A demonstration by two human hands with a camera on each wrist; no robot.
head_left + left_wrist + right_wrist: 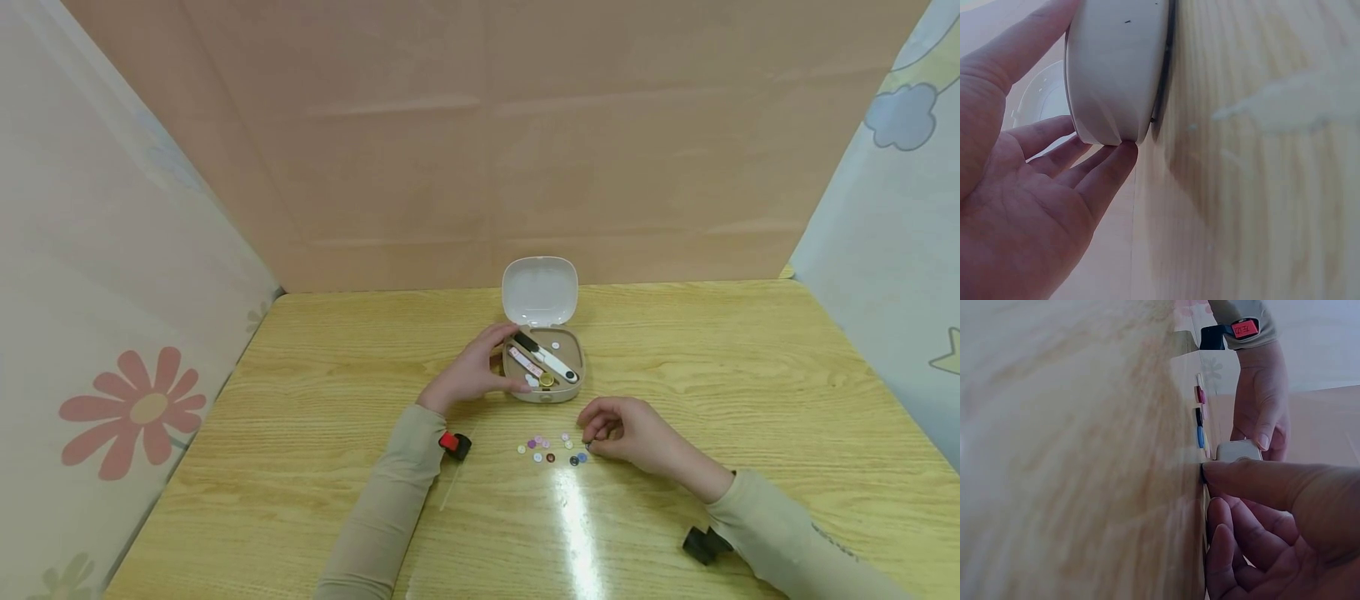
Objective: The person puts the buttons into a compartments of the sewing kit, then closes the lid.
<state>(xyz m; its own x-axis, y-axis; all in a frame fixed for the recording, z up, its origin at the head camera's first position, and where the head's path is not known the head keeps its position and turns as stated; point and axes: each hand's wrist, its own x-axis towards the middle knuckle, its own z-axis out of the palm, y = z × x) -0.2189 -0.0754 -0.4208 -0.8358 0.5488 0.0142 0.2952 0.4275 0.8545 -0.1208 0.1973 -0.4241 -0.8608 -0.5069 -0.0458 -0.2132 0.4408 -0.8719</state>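
An open sewing box (pixel 545 397) stands on the table, its white lid (pixel 540 292) raised at the back. My left hand (pixel 476 367) grips the box's left side, thumb at the front, fingers round the back. Inside lie a white tool with a black end (pixel 555 364), a pink-patterned strip (pixel 525 362), a gold round piece (pixel 547 380) and a white button (pixel 556 345). In front of the box, my right hand (pixel 633 435) pinches a dark button (pixel 1204 474) at the tabletop, thumb tip against it; the fingers partly hide it.
Several loose buttons lie left of my right hand, among them a blue one (pixel 582 457), a black one (pixel 573 461), a dark red one (pixel 551 457) and a purple one (pixel 532 444). A peach backdrop (pixel 487 167) rises behind the table.
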